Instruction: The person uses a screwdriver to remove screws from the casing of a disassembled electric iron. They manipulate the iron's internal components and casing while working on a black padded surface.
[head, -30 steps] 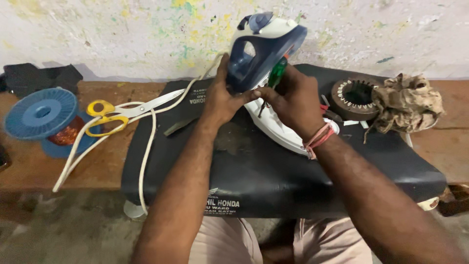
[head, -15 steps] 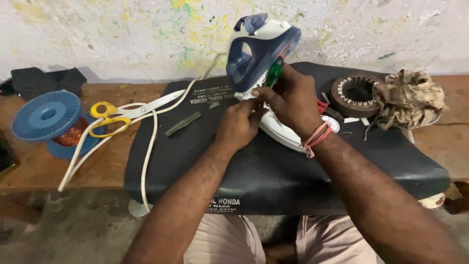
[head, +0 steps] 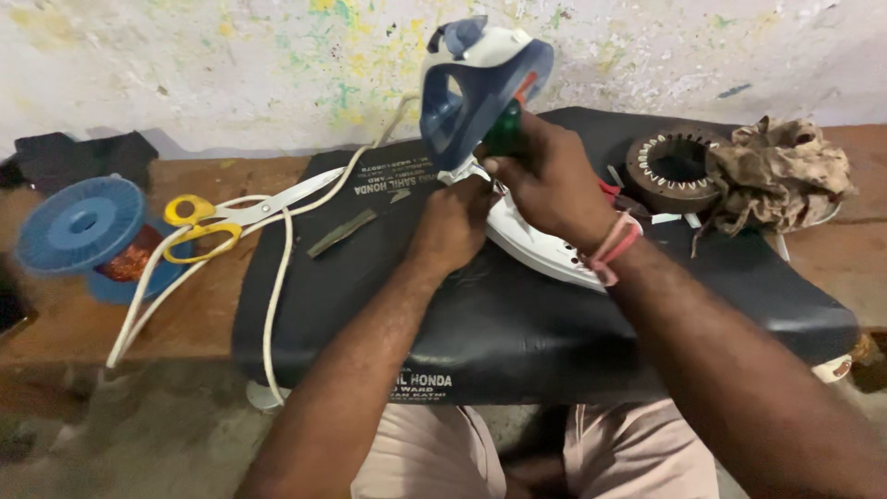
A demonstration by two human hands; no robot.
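A black motorcycle seat [head: 517,323] spans the centre of the frame, lying across a brown wooden bench [head: 185,314]. On its upper middle part lies a blue-and-white steam iron [head: 485,79], tipped up so that its white soleplate [head: 540,245] faces the camera and the blue handle points to the top of the frame. The iron's white cord [head: 277,277] trails left across the seat and bench.

The right hand [head: 550,176], just right of centre, is clenched around a green-handled screwdriver [head: 504,129], held against the rear of the iron. The left hand [head: 453,222], directly left of it, has its fingers curled closed at the iron's base; what they pinch cannot be told.

At upper right sit a round motor stator [head: 674,166] and a bundle of frayed brown winding [head: 781,171]. At left are a blue wire spool [head: 83,226] and yellow-handled scissors [head: 236,217]. A thin dark strip [head: 342,231] lies left of the hands.
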